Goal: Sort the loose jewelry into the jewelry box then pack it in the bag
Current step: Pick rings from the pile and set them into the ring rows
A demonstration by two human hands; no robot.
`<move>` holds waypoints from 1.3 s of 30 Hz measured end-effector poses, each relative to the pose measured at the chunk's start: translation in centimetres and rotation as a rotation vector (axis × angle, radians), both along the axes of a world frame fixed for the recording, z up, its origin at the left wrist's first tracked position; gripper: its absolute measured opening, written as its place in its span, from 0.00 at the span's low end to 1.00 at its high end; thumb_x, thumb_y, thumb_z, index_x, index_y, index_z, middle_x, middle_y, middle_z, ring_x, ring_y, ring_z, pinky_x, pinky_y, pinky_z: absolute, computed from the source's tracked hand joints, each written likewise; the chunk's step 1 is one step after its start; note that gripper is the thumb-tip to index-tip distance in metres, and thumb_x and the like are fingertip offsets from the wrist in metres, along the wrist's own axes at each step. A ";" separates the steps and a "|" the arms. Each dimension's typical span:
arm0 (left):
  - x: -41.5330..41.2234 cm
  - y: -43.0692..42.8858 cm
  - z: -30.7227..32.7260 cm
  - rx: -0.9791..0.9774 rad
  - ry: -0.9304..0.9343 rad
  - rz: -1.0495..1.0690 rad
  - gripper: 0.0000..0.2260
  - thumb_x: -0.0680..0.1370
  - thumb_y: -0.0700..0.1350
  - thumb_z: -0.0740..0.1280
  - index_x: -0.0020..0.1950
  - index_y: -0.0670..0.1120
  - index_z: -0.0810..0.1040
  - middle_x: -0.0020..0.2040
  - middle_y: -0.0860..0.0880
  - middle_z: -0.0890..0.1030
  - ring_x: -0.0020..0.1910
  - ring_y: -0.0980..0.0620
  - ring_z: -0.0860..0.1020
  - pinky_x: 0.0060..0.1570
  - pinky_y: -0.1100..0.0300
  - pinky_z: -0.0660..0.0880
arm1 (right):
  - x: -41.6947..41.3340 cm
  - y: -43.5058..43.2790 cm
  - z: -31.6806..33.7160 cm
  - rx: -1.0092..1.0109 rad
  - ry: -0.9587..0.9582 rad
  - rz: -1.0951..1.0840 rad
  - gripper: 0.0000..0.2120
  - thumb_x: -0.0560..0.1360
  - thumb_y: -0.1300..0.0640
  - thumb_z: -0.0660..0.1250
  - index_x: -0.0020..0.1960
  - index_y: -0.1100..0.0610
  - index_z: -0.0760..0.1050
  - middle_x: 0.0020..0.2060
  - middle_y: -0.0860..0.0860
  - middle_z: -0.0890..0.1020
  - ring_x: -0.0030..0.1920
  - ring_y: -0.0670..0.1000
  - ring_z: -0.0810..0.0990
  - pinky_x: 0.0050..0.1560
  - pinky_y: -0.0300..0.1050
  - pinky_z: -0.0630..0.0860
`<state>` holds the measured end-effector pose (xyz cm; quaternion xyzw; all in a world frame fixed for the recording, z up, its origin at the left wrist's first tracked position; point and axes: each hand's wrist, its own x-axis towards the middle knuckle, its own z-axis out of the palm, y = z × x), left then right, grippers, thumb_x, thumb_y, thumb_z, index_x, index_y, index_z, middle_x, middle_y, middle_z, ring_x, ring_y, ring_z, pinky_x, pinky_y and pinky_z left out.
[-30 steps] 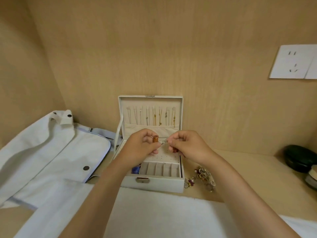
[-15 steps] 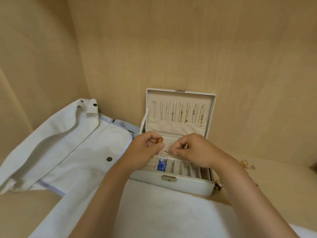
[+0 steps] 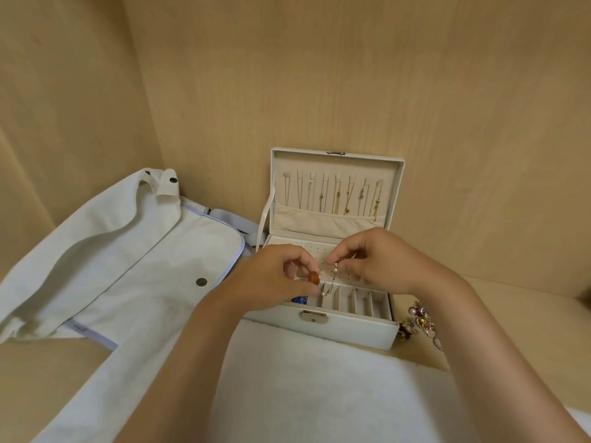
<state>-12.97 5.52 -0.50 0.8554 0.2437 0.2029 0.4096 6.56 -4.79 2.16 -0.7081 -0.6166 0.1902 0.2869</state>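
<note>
The right hand point(image 3: 380, 262) pinches the top of a thin pearl chain point(image 3: 332, 280) between thumb and forefinger, so that the strand hangs straight down and its lower end dips toward a slot in the front row of the jewelry box point(image 3: 332, 330); held from the top like this, the chain stays untangled and can probably be lowered in without bunching. The left hand point(image 3: 271, 279) has its fingertips closed on a small amber bead point(image 3: 314, 278), just beside the hanging strand; whether the bead is joined to the chain or is a separate piece cannot be told. Both hands hover over the perforated earring panel, near each other but not touching, knuckles up and wrists slightly bent down, with the forearms reaching in from the lower edge and converging over the box.

The box stands open on the wooden shelf, its lid leaning back toward the rear wall, with necklaces point(image 3: 332, 196) hanging in a row inside the lid. A blue item point(image 3: 300, 299) already lies in the leftmost front compartment. More loose jewelry point(image 3: 419, 324) lies in a small heap just right of the box, so the sorting appears far from finished. The white bag point(image 3: 134, 251) lies flat to the left, flap open, awaiting the box, and a white cloth point(image 3: 319, 378) covers the shelf in front
</note>
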 end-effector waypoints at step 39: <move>-0.4 0.1 -0.5 0.163 0.161 -0.029 0.05 0.71 0.50 0.76 0.41 0.61 0.85 0.40 0.56 0.80 0.43 0.53 0.78 0.49 0.52 0.77 | -2.5 1.0 -1.9 -0.031 -0.093 -0.006 0.08 0.70 0.54 0.77 0.48 0.44 0.85 0.41 0.40 0.84 0.40 0.37 0.79 0.44 0.37 0.75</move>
